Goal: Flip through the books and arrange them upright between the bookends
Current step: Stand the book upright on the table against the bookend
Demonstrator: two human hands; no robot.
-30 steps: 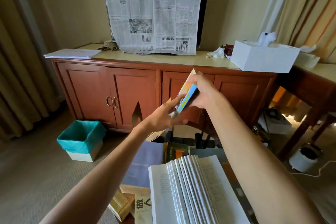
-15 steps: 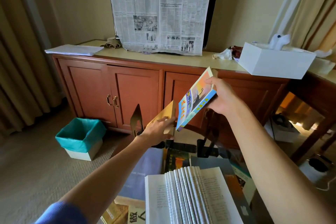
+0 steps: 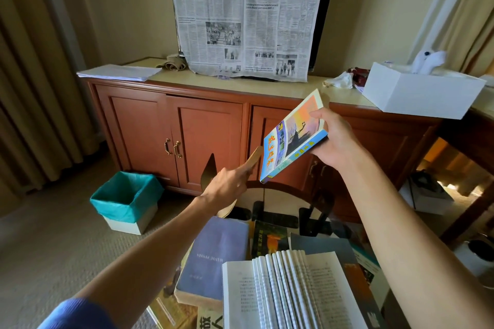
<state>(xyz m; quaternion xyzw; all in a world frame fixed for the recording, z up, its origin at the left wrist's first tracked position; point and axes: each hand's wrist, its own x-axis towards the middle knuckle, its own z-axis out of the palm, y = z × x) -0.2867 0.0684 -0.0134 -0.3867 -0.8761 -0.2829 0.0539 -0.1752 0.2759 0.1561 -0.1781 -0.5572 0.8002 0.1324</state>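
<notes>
My right hand point(image 3: 331, 144) grips a paperback with a blue spine and a colourful cover point(image 3: 291, 139), tilted in the air in front of the cabinet. My left hand point(image 3: 227, 181) reaches forward, its fingers laid against a tan book point(image 3: 255, 155) that leans upright by a dark leaf-shaped bookend point(image 3: 208, 172). A black bookend point(image 3: 318, 211) stands to the right, lower down. Nearer to me lie a purple book point(image 3: 216, 256), a dark green book point(image 3: 270, 240) and a thick open book with fanned pages point(image 3: 288, 288).
A wooden cabinet point(image 3: 203, 128) runs across the back, with a newspaper-covered screen point(image 3: 248, 16), a paper stack point(image 3: 120, 72) and a white box point(image 3: 417, 91) on top. A teal-lined bin point(image 3: 125, 197) stands on the carpet at the left.
My right hand has lifted the colourful book away to the right and turned its cover towards me. My left hand let go of it and moved down onto the tan book.
</notes>
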